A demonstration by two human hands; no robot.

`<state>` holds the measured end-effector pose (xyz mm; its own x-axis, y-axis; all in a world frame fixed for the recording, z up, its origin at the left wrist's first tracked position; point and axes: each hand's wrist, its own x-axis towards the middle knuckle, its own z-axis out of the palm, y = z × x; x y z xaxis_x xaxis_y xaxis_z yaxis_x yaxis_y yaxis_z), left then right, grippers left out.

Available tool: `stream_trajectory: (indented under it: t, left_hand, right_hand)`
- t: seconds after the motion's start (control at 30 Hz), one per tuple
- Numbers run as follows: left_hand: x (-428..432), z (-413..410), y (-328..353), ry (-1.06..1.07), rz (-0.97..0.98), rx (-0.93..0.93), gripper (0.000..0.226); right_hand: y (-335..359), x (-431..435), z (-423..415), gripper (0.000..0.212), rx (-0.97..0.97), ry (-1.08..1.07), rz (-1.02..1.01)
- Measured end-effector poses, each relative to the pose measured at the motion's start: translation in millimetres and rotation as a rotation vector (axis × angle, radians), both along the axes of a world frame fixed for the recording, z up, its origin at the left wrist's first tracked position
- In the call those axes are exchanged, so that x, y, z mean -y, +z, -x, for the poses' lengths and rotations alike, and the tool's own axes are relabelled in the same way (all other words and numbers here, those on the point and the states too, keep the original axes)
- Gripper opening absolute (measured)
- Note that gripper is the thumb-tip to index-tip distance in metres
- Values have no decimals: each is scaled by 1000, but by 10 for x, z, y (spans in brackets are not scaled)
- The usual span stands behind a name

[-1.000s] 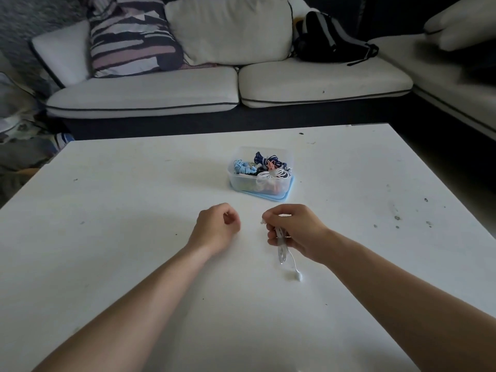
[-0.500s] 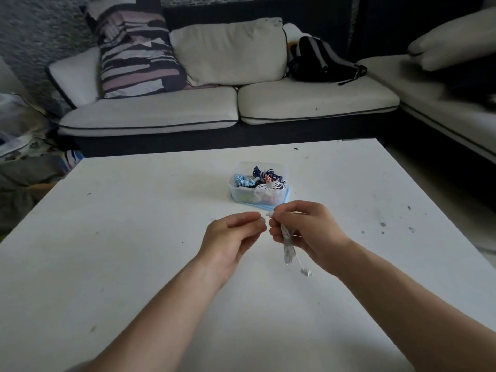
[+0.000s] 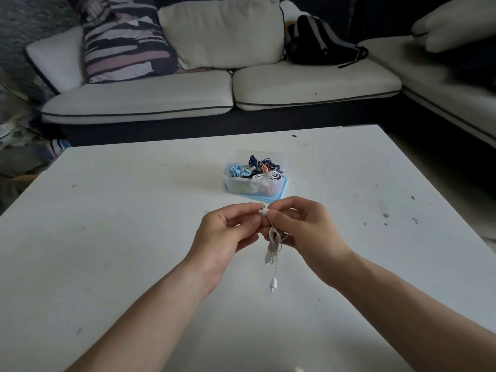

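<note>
cable: white earphone cable [image 3: 273,247] is bunched between your hands, above the table [image 3: 107,237]; one end with a small plug hangs down under them.
right hand: your right hand [image 3: 303,232] grips the bundle, fingers curled round it.
left hand: your left hand [image 3: 228,234] pinches the top end with its fingertips, touching the right.
box: clear plastic box [image 3: 255,174] of coiled cables sits just beyond your hands.
sofa: white sofa [image 3: 214,89] behind the table.
</note>
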<state>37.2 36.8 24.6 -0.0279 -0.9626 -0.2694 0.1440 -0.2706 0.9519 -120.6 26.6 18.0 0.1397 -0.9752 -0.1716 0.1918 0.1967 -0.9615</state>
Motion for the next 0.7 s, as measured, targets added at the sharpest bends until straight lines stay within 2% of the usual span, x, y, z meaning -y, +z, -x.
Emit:
stream_trajectory:
  t: [0.1,0.33,0.7]
  left_hand:
    - [10,-5,41,16,-30,-89,21]
    - [7,0,91,41,-125,-396,18]
    - [-30,9,122,28,-108,-407,20]
  right_hand:
    - [8,7,7,12,-1,-23,17]
    - [94,-3,80,5,20,-28,74]
    - [141,-26,144,3,-63,21,150]
